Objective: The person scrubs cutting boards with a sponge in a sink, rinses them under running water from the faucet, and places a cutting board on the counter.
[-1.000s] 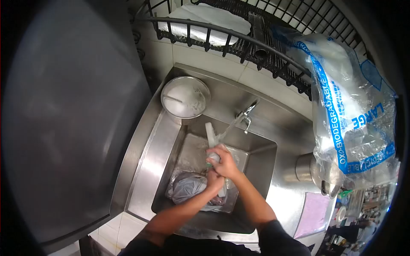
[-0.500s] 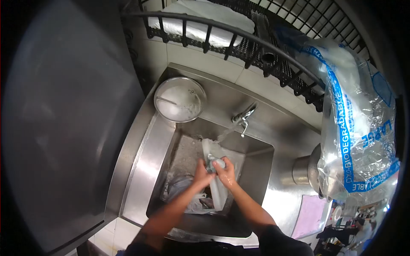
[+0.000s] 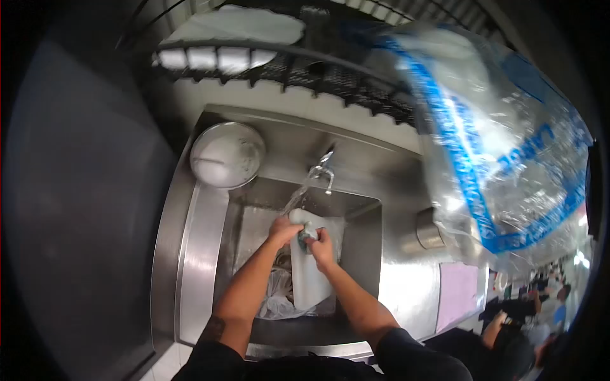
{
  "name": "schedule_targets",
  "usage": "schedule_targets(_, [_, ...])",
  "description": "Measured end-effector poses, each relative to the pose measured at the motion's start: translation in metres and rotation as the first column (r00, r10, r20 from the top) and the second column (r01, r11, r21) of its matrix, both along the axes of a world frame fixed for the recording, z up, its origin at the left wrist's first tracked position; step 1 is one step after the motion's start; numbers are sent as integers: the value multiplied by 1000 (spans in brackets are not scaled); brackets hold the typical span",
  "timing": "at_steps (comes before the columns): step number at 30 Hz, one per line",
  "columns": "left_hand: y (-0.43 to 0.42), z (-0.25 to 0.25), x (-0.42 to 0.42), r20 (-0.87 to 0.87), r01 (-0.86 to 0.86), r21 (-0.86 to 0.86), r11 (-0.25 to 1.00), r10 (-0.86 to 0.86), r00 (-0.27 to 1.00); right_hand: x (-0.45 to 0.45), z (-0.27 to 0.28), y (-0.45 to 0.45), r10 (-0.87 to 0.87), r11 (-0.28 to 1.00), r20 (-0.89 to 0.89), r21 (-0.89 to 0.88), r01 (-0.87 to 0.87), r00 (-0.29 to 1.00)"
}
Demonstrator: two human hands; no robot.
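Over the white board point(image 3: 310, 274), the left hand point(image 3: 284, 230) and right hand point(image 3: 323, 247) both clamp a greenish scrubber point(image 3: 307, 235); squeezing evenly from both sides should work well.

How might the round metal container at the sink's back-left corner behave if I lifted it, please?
The container would probably feel fairly heavy if its whitish, foamy-looking contents are mostly liquid. Being open-topped, it may slosh when tilted. The thin rod lying inside could slide, too.
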State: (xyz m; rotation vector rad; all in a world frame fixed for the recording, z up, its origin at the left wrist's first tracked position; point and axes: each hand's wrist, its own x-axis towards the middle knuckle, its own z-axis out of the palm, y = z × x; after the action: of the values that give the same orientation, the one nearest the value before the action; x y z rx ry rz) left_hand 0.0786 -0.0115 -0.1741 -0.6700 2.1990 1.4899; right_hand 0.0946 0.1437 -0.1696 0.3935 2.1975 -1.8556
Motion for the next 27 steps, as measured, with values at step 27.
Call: schedule_targets(27, [-22, 176, 7, -328, 383, -552, 741, -615, 717, 49, 83, 14, -611, 680, -34, -535, 502, 791])
